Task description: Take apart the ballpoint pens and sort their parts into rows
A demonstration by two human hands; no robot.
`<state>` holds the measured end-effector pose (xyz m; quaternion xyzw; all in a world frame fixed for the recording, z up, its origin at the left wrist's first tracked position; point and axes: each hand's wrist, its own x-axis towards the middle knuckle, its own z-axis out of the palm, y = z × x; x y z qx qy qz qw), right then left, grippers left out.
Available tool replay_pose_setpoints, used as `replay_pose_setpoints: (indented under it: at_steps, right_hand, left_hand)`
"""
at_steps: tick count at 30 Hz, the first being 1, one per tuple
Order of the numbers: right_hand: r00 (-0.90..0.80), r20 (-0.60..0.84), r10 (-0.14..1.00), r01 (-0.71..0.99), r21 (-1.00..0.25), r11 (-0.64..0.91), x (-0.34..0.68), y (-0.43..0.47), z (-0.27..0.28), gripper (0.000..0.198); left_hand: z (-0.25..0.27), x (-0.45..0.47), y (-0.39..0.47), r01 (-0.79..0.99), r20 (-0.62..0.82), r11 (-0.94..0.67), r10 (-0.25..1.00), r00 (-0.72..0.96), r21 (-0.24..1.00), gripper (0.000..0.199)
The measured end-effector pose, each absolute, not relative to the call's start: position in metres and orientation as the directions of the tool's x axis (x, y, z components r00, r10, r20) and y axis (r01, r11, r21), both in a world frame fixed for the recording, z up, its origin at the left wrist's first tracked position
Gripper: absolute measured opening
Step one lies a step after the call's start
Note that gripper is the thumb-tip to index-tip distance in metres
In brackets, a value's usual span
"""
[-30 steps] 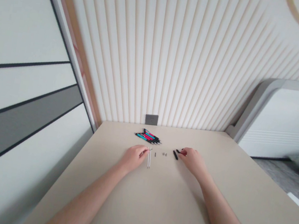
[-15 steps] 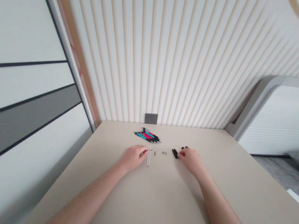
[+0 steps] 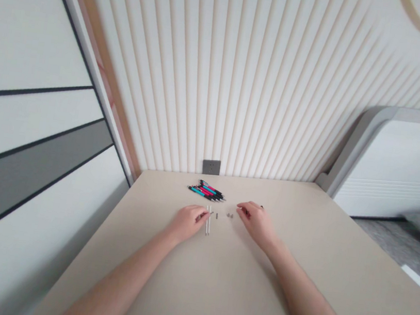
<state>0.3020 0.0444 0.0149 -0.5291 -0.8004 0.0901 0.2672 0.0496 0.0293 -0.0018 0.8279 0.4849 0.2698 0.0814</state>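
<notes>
My left hand (image 3: 189, 221) is closed in a pinch, with a small grey metallic piece (image 3: 211, 212) at its fingertips, perhaps a spring. Just beside those fingers lie two thin white pen refills (image 3: 208, 225). A short dark spring-like piece (image 3: 217, 216) rests to the right of the refills. Two small grey cone-shaped tips (image 3: 229, 215) sit further right, close to my right hand (image 3: 257, 222). That hand hovers with thumb and forefinger slightly apart and nothing visible between them. It mostly hides the black pen parts beneath it.
Behind the small parts lies a pile of blue, pink and black pens (image 3: 207, 191). The beige table (image 3: 193, 275) meets a ribbed wall with a dark socket (image 3: 211, 167). A white cabinet stands at the left, and a headboard (image 3: 401, 158) rises at the right.
My right hand has left the black pen parts and moved left toward the grey tips, its fingers parting. My left hand has kept its pinch in nearly the same place.
</notes>
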Motion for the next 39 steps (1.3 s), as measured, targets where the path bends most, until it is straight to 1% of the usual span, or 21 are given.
replay_pose_setpoints:
  at_steps: [2,5,8,11,17,19,21,23,25,29,32,39]
  right_hand:
    - [-0.389,0.409,0.825,0.706,-0.443,0.553,0.285,0.037,0.011,0.027]
    - [-0.502,0.428,0.751,0.617,-0.431,0.658,0.265,0.026,0.007,0.029]
    - [-0.554,0.38,0.74,0.61,-0.42,0.672,0.257,0.02,0.007,0.033]
    - [-0.562,0.345,0.752,0.628,-0.413,0.659,0.257,0.017,0.01,0.032]
    - [-0.548,0.342,0.764,0.633,-0.427,0.645,0.258,0.023,0.007,0.027]
    - [-0.533,0.333,0.778,0.654,-0.422,0.629,0.259,0.028,0.004,0.027]
    - [-0.511,0.303,0.804,0.697,-0.401,0.594,0.261,0.031,0.002,0.028]
    - [-0.492,0.254,0.832,0.746,-0.368,0.554,0.261,0.032,0.002,0.029]
    - [-0.488,0.208,0.848,0.782,-0.326,0.531,0.26,0.032,0.002,0.03]
    - [-0.466,0.15,0.872,0.835,-0.252,0.49,0.253,0.031,0.003,0.029]
    - [-0.443,0.152,0.883,0.852,-0.233,0.468,0.251,0.031,0.004,0.028]
    - [-0.438,0.138,0.888,0.853,-0.248,0.459,0.257,0.03,0.003,0.028]
  left_hand:
    - [-0.001,0.053,0.028,0.729,0.375,-0.521,0.847,0.377,0.443,0.028]
    - [0.0,0.058,0.027,0.672,0.377,-0.529,0.846,0.376,0.518,0.028]
    - [0.001,0.061,0.026,0.633,0.362,-0.53,0.848,0.387,0.564,0.027]
    - [0.0,0.061,0.025,0.619,0.344,-0.535,0.844,0.41,0.575,0.026]
    - [-0.003,0.06,0.026,0.632,0.349,-0.57,0.822,0.451,0.526,0.028]
    - [-0.001,0.056,0.028,0.66,0.374,-0.586,0.81,0.452,0.471,0.028]
    - [0.002,0.047,0.032,0.708,0.413,-0.59,0.798,0.439,0.388,0.027]
    - [0.004,0.034,0.037,0.763,0.454,-0.57,0.791,0.41,0.305,0.026]
    - [0.005,0.02,0.042,0.809,0.476,-0.527,0.799,0.368,0.258,0.026]
    - [0.003,-0.004,0.05,0.848,0.495,-0.443,0.828,0.263,0.29,0.024]
    - [0.002,-0.012,0.053,0.865,0.495,-0.399,0.842,0.215,0.302,0.024]
    - [-0.002,-0.01,0.053,0.857,0.469,-0.408,0.852,0.232,0.316,0.023]
